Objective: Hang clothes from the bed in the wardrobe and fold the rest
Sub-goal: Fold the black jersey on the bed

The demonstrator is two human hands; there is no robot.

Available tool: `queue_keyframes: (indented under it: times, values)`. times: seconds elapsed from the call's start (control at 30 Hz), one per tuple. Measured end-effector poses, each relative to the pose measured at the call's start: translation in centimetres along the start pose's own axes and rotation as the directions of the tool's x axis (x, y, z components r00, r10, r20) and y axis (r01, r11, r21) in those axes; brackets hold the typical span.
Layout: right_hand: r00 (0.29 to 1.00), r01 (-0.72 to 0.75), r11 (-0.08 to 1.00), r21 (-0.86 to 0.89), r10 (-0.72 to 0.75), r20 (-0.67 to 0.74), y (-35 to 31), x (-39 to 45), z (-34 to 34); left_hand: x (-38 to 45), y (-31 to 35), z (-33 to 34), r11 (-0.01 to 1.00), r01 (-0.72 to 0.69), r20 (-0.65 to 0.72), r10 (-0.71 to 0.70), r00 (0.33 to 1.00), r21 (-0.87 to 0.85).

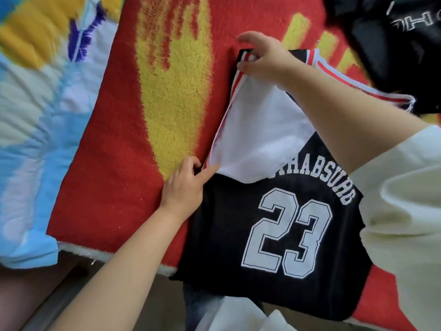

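A black jersey [233,235] with a white "23" and red-and-white trim lies on the red and yellow blanket [124,149] covering the bed. A flap of it is turned over, showing the white inside [257,134]. My right hand [262,58] pinches the striped trim at the top of the flap. My left hand [186,185] rests at the jersey's left edge, its forefinger pressing the lower corner of the white flap.
A dark garment with white lettering [401,32] is heaped at the top right of the bed. A blue, white and yellow cover [35,96] lies to the left. The bed's front edge [95,254] runs below the jersey, with floor under it.
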State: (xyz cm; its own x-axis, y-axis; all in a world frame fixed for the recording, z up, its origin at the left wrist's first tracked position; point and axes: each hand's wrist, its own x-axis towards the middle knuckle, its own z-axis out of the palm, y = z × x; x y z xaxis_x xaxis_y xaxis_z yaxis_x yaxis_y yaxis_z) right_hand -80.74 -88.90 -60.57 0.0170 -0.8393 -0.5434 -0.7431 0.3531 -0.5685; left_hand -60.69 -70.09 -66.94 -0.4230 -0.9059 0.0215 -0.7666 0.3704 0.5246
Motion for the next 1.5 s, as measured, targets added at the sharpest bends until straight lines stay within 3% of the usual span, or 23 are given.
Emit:
queue_keyframes:
  times: [0.13, 0.27, 0.37, 0.43, 0.47, 0.5, 0.57, 0.6, 0.73, 0.87, 0.9, 0.97, 1.03, 1.2, 1.3, 1.4, 1.47, 1.5]
  values:
    - [0.999, -0.009, 0.994, 0.108, 0.013, -0.038, 0.6, 0.3, 1.0, 1.0, 0.1, 0.1, 0.994, 0.099, 0.041, -0.097, 0.994, -0.055]
    - [0.999, 0.019, 0.999, 0.05, -0.017, -0.027, 1.2, -1.4, -0.3, 1.1, 0.9, 0.2, 0.988, 0.137, 0.035, -0.135, 0.99, -0.067]
    - [0.957, 0.05, 0.987, -0.154, -0.091, -0.274, 4.1, -5.2, -0.8, 0.5, 1.6, 0.5, 0.989, 0.127, -0.069, -0.122, 0.99, 0.081]
    - [0.89, 0.032, 0.958, -0.285, -0.157, -0.427, 7.3, -8.4, 0.0, 0.1, 2.6, 1.0, 0.986, 0.02, -0.185, 0.011, 0.983, 0.166]
    - [0.881, -0.025, 0.97, -0.244, -0.094, -0.464, 8.5, -9.7, 0.5, 0.2, 3.3, 1.3, 0.982, -0.068, -0.229, 0.108, 0.967, 0.177]
    - [0.877, -0.131, 0.986, -0.1, 0.068, -0.476, 9.0, -10.8, 0.9, 0.5, 4.0, 1.6, 0.97, -0.157, -0.257, 0.202, 0.945, 0.187]
    - [0.828, -0.324, 0.921, 0.217, 0.387, -0.405, 9.9, -11.8, 1.6, 1.7, 5.0, 2.3, 0.939, -0.287, -0.258, 0.33, 0.908, 0.191]
    - [0.828, -0.356, 0.888, 0.291, 0.444, -0.343, 10.3, -12.0, 1.8, 2.3, 5.3, 2.6, 0.926, -0.329, -0.25, 0.368, 0.895, 0.184]
    - [0.852, -0.333, 0.858, 0.39, 0.451, -0.264, 10.8, -11.8, 1.6, 4.0, 5.6, 3.0, 0.885, -0.458, -0.206, 0.464, 0.861, 0.079]
    - [0.835, -0.247, 0.646, 0.723, 0.52, -0.179, 11.1, -11.6, 0.6, 4.1, 6.0, 2.8, 0.885, -0.463, -0.115, 0.456, 0.882, -0.043]
    - [0.839, -0.287, 0.672, 0.683, 0.521, -0.16, 11.1, -11.7, 0.6, 3.8, 5.9, 3.0, 0.886, -0.463, -0.062, 0.461, 0.885, -0.02]
    - [0.86, -0.377, 0.85, 0.367, 0.469, -0.203, 11.3, -11.9, 0.8, 2.9, 5.5, 3.3, 0.892, -0.448, 0.06, 0.445, 0.893, 0.05]
    - [0.867, -0.385, 0.914, 0.128, 0.406, -0.288, 11.5, -12.6, 1.0, 2.4, 5.5, 3.0, 0.91, -0.406, 0.142, 0.393, 0.909, 0.084]
    - [0.811, -0.389, 0.887, 0.248, 0.458, -0.366, 14.2, -17.6, 0.8, 1.5, 6.1, 2.1, 0.923, -0.366, 0.16, 0.345, 0.925, 0.123]
    - [0.7, -0.415, 0.867, 0.274, 0.497, -0.513, 17.7, -22.5, 0.6, 1.5, 8.1, 2.4, 0.913, -0.368, 0.193, 0.334, 0.923, 0.178]
    - [0.464, -0.496, 0.77, 0.401, 0.626, -0.627, 21.5, -27.5, 0.1, 2.3, 11.8, 3.2, 0.894, -0.421, 0.253, 0.377, 0.891, 0.151]
    - [0.272, -0.582, 0.611, 0.537, 0.768, -0.58, 24.8, -30.4, -0.2, 2.6, 14.6, 4.4, 0.894, -0.429, 0.249, 0.389, 0.887, 0.128]
    - [0.162, -0.591, 0.479, 0.65, 0.859, -0.486, 26.6, -31.6, -0.4, 2.4, 15.9, 5.3, 0.896, -0.433, 0.233, 0.402, 0.885, 0.098]
